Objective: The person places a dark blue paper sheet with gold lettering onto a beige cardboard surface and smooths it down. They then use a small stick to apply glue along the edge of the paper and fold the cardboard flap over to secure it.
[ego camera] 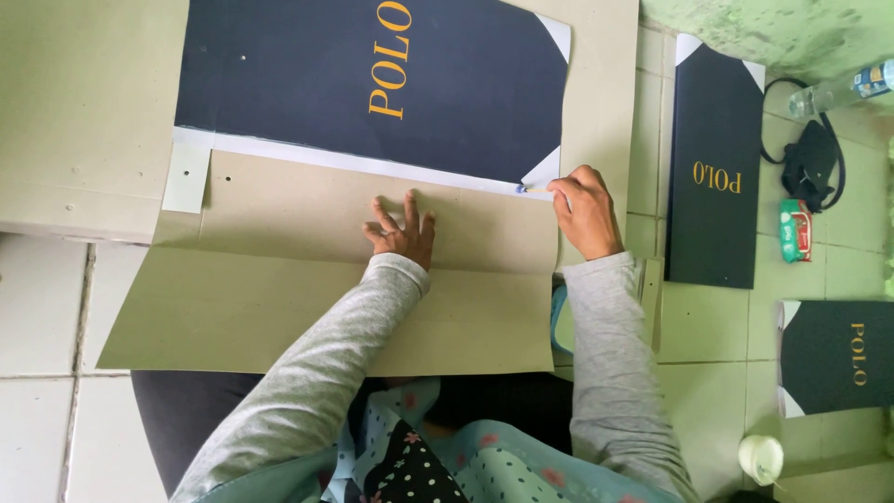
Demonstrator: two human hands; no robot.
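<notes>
My left hand (402,232) lies flat, fingers spread, pressing on a grey cardboard sheet (279,279) spread over the tiled floor. My right hand (585,212) is closed around a thin pen-like tool (533,189), whose tip touches the white border of a large dark navy printed sheet (372,84) with gold lettering. That navy sheet lies on another piece of grey board, just beyond the cardboard edge. Both arms wear grey sleeves.
To the right on the tiles lie a folded navy cover (712,168) and another dark cover (838,359). Further right are a black bag (808,163), a plastic bottle (838,91), a small green packet (794,230) and a white roll (761,458).
</notes>
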